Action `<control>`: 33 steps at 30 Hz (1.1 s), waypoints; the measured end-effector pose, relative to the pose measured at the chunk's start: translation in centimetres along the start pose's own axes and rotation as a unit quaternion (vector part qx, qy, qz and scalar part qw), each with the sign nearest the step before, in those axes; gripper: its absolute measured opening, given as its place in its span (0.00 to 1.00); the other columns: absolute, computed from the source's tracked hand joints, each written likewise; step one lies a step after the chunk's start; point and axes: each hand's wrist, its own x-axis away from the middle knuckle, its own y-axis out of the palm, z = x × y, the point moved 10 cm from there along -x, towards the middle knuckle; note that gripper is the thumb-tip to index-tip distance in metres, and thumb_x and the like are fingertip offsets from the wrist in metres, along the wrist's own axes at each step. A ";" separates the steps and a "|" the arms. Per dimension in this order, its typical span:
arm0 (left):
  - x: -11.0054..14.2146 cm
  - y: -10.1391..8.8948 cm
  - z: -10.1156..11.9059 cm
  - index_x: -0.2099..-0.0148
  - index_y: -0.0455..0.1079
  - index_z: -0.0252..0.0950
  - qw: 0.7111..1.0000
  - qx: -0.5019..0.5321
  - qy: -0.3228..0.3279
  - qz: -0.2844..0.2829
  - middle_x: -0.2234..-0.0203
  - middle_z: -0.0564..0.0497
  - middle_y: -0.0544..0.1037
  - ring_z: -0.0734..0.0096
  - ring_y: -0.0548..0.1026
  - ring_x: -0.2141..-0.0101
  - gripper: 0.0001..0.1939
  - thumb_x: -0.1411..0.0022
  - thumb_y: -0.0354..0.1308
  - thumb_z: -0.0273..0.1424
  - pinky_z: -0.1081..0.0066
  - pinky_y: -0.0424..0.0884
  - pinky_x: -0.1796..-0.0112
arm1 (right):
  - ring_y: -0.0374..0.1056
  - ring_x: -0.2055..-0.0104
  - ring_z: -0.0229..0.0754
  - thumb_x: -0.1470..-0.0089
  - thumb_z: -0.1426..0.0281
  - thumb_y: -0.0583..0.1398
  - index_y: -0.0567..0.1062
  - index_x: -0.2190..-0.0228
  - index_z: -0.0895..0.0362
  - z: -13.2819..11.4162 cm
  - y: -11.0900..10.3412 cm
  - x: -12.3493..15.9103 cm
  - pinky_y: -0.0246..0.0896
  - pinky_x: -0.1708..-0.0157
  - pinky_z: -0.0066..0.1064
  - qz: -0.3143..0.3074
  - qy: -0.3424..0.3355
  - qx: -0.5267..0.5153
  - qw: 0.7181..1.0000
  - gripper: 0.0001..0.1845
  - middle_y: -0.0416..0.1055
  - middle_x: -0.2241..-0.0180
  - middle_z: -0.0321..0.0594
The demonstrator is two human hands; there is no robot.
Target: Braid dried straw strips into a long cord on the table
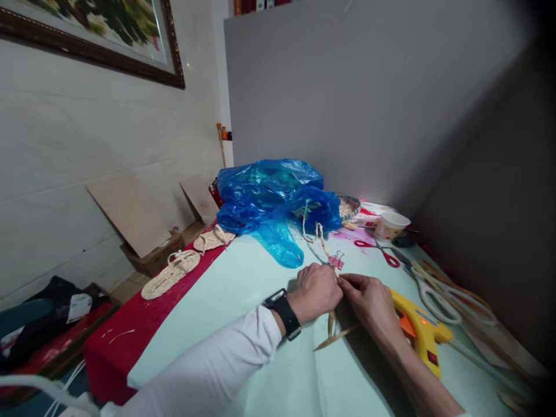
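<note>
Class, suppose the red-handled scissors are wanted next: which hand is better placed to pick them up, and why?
Probably the right hand: it is nearer the red-handled scissors, which lie just beyond it on that side. The left hand is farther off. Both are busy with straw strands.

Centre: blue bag (269,182), pink binder clip (336,263), straw-coloured braid (322,240). Right: yellow glue gun (425,339) with orange trigger (407,326); red-handled scissors (383,249). Lower left: crimson cloth (115,347). Lower centre: mint sheet (269,382). Upper left: brown picture frame (172,55).
</note>
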 end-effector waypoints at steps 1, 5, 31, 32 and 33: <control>0.0 0.2 0.1 0.61 0.76 0.30 1.000 -0.006 0.000 0.000 0.64 0.31 0.79 0.50 0.77 0.59 0.15 0.42 0.49 0.28 0.60 0.68 0.61 | 0.70 0.70 0.49 0.52 0.60 0.53 0.82 0.74 0.60 0.0 0.0 0.0 0.57 0.69 0.33 -0.001 0.001 -0.007 1.000 0.21 0.78 0.73 0.50; 0.4 1.1 0.5 0.60 0.76 0.30 1.000 -0.019 0.011 0.002 0.67 0.31 0.79 0.50 0.77 0.63 0.15 0.44 0.50 0.26 0.61 0.68 0.64 | 0.71 0.68 0.51 0.56 0.61 0.56 0.82 0.71 0.62 1.3 1.3 -0.6 0.59 0.70 0.33 -0.059 0.029 -0.131 0.989 0.20 0.78 0.73 0.48; -2.6 4.1 -1.7 0.74 0.66 0.33 0.906 0.376 -0.076 -0.180 0.86 0.60 0.58 0.85 0.48 0.87 0.12 0.51 0.58 0.37 0.78 0.42 0.85 | 0.50 0.83 0.30 0.50 0.74 0.55 0.78 0.75 0.64 2.3 2.2 -0.5 0.46 0.81 0.22 -0.119 0.091 -0.258 0.955 0.12 0.61 0.86 0.31; -2.6 3.9 -1.7 0.75 0.65 0.34 0.908 0.373 -0.080 -0.173 0.86 0.60 0.58 0.85 0.48 0.87 0.11 0.52 0.59 0.37 0.77 0.42 0.85 | 0.51 0.82 0.30 0.49 0.74 0.55 0.78 0.75 0.64 2.2 2.0 -0.6 0.46 0.80 0.22 -0.116 0.081 -0.230 0.963 0.12 0.62 0.85 0.31; -2.6 3.7 -1.8 0.76 0.65 0.34 0.913 0.366 -0.083 -0.163 0.86 0.60 0.58 0.85 0.48 0.87 0.10 0.53 0.59 0.36 0.77 0.42 0.84 | 0.53 0.81 0.30 0.49 0.74 0.55 0.78 0.75 0.63 2.0 1.7 -0.5 0.47 0.79 0.22 -0.112 0.069 -0.200 0.971 0.12 0.63 0.84 0.32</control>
